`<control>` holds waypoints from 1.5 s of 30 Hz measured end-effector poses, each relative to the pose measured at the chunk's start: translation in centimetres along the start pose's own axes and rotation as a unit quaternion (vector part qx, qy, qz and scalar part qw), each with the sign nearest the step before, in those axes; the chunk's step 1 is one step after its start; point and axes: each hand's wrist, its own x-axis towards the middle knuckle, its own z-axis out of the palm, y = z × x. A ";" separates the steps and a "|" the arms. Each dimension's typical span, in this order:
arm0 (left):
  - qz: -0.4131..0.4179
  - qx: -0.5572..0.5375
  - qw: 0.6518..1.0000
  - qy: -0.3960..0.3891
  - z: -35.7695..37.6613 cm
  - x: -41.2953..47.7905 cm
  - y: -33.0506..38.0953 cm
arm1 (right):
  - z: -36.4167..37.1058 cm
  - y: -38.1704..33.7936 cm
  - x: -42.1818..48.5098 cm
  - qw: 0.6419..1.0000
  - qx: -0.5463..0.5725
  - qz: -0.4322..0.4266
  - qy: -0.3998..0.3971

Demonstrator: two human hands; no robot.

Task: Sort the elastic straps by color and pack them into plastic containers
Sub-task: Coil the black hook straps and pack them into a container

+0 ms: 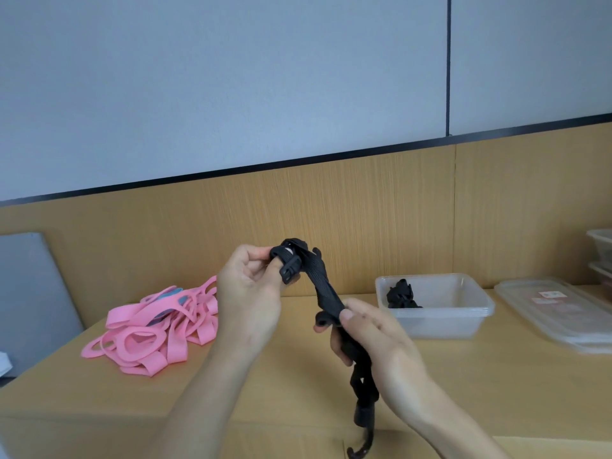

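A black elastic strap with a plastic buckle is held up above the table between both hands. My left hand pinches its wound upper end with the buckle. My right hand grips the strap lower down, and the rest hangs below the hand to a black hook. A pile of pink straps, with a bit of blue among them, lies on the table to the left. A clear plastic container stands to the right with a black strap inside.
Flat clear lids lie at the right, and stacked clear containers stand at the far right edge. A wooden back panel rises behind the table. A grey board leans at the left.
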 end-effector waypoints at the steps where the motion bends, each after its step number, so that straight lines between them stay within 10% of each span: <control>1: -0.007 -0.021 1.000 0.000 0.2 0.0 0.1 | 0.1 -0.1 -0.1 1.000 -0.004 -0.003 0.002; 15: -0.131 -0.269 0.954 -0.037 2.0 0.5 2.2 | -0.9 2.8 0.3 0.995 -0.019 0.089 0.026; 29: -0.287 -0.281 0.865 -0.301 -1.0 -1.4 1.0 | -4.7 3.7 1.5 0.970 0.116 0.206 0.059; 34: -0.261 -0.163 0.864 -0.399 -2.5 -2.7 0.1 | -5.9 0.9 2.4 0.979 0.119 0.141 0.083; 45: -0.239 0.105 0.925 -0.275 -4.1 -4.5 -3.4 | -4.6 -2.4 2.5 0.988 -0.077 0.048 0.127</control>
